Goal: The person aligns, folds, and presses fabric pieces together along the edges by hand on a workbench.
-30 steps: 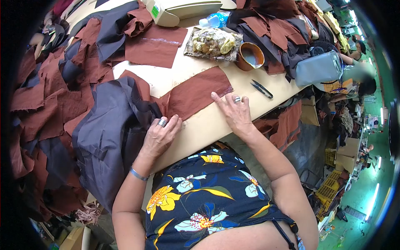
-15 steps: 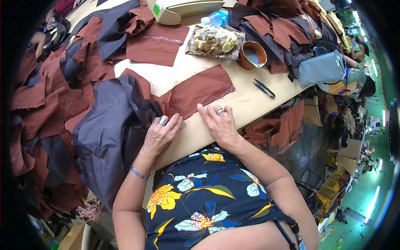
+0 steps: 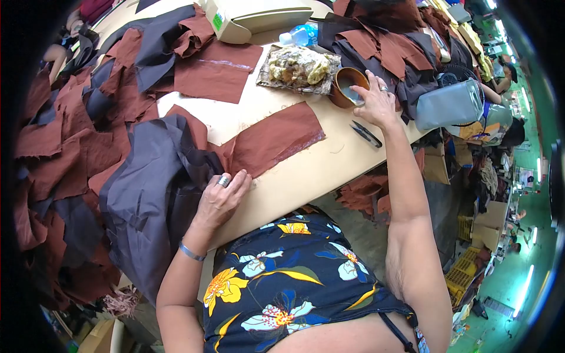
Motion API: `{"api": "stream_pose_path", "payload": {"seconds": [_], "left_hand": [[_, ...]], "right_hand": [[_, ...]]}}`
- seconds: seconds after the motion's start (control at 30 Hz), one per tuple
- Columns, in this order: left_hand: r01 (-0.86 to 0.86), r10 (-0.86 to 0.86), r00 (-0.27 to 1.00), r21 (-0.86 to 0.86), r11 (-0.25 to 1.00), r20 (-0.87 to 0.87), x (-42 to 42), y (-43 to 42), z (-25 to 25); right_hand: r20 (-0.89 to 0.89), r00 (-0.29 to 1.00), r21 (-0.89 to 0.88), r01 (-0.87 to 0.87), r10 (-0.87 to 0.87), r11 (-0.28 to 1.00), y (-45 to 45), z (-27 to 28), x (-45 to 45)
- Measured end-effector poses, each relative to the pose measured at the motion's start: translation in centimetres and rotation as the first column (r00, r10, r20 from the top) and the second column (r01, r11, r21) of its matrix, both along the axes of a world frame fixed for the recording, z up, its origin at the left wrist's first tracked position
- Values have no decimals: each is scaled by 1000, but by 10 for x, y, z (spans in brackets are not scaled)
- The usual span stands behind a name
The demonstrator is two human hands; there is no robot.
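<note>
My left hand [image 3: 220,199] rests at the near edge of a flat rust-brown cloth piece [image 3: 276,141], its fingers pressed down where that piece meets a dark bundle [image 3: 156,176]. A shiny strip runs along the cloth's near right edge. My right hand [image 3: 376,103] is over the right rim of a brown bowl [image 3: 343,94], fingers apart, with fingertips at the bowl's opening; pale stuff shows inside. Black thread snips [image 3: 367,134] lie just below the bowl on the table. Left of the bowl sits a crusted pad with a yellowish lump [image 3: 299,66].
A bottle [image 3: 301,36] and a cardboard box [image 3: 253,20] stand at the back of the table [image 3: 294,182]. Brown and dark cloths are heaped left and back right. A grey-blue container [image 3: 450,105] is at the right. Other people sit at the far left and right.
My right hand has left the cloth's near edge and moved up and right to the bowl, its fingers spreading. My left hand has stayed on the cloth.
</note>
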State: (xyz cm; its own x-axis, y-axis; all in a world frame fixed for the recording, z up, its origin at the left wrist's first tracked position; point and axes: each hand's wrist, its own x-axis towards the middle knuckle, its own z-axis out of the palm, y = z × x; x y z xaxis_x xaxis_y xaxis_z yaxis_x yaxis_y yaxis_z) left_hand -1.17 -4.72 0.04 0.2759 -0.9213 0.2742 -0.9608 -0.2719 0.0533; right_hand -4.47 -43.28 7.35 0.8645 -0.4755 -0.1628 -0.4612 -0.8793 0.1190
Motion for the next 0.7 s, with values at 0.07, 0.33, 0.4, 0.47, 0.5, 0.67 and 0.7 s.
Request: {"api": "stream_pose_path", "payload": {"seconds": [0.07,0.33,0.4,0.47,0.5,0.67,0.7], "left_hand": [[-5,5,1000,8,1000,-8,0,0,2],[-52,56,998,94,994,-35,-6,2,17],[-51,57,997,118,992,-45,-5,3,16],[-55,58,998,134,989,-20,-5,4,14],[-53,55,998,143,988,-7,-5,5,13],[-47,50,999,129,990,-21,-6,3,12],[-43,48,998,121,992,-34,-6,3,12]], "right_hand": [[-59,998,23,1,0,1000,0,3,5],[298,940,-120,-134,165,984,17,3,-28],[352,893,-300,-175,279,938,35,-9,-38],[355,877,-258,-241,324,936,70,-18,-49],[330,891,-197,-257,311,946,98,-22,-54],[342,921,452,-333,184,827,167,-55,-69],[325,934,546,-316,151,776,171,-59,-69]]}}
